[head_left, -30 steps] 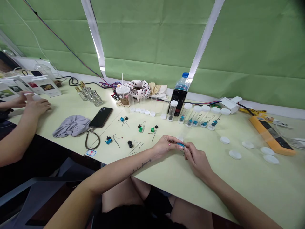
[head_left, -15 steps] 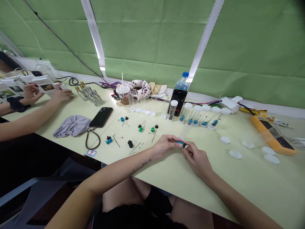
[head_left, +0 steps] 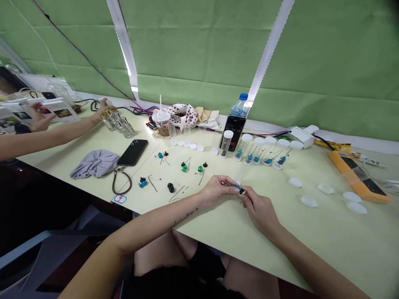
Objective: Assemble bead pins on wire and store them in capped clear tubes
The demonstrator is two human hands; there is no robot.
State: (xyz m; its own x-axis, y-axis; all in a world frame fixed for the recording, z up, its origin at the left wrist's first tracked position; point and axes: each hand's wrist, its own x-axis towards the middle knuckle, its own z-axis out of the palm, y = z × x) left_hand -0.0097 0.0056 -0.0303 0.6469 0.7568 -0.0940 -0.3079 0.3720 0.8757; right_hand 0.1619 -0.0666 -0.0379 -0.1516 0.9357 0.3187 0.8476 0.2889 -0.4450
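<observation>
Between the fingertips of my left hand (head_left: 220, 189) is a small blue-and-black part (head_left: 236, 188); thin wire-like metal shows by those fingers. My right hand (head_left: 258, 205) pinches the part's black end from the other side, and a thin rod end pokes out below. What exactly the part is, I cannot make out. On the table left of my hands lie similar loose pieces: a black one (head_left: 171, 187), a blue one (head_left: 142, 183), green ones (head_left: 200, 169) and bent metal keys (head_left: 152, 183). Clear tubes with white caps (head_left: 247, 150) stand beyond my hands, several with blue parts inside.
White caps (head_left: 308, 202) lie on the right, near an orange power strip (head_left: 358, 176). A phone timer (head_left: 232, 133) leans before a water bottle (head_left: 239, 107). Left are another phone (head_left: 133, 152), grey cloth (head_left: 95, 164), glass bottles (head_left: 118, 123) and a co-worker's arm (head_left: 62, 135).
My hands stay nearly in place on the blue-and-black part, fingers shifting slightly. The co-worker's nearer hand has moved right, from the white boxes to behind the glass bottles.
</observation>
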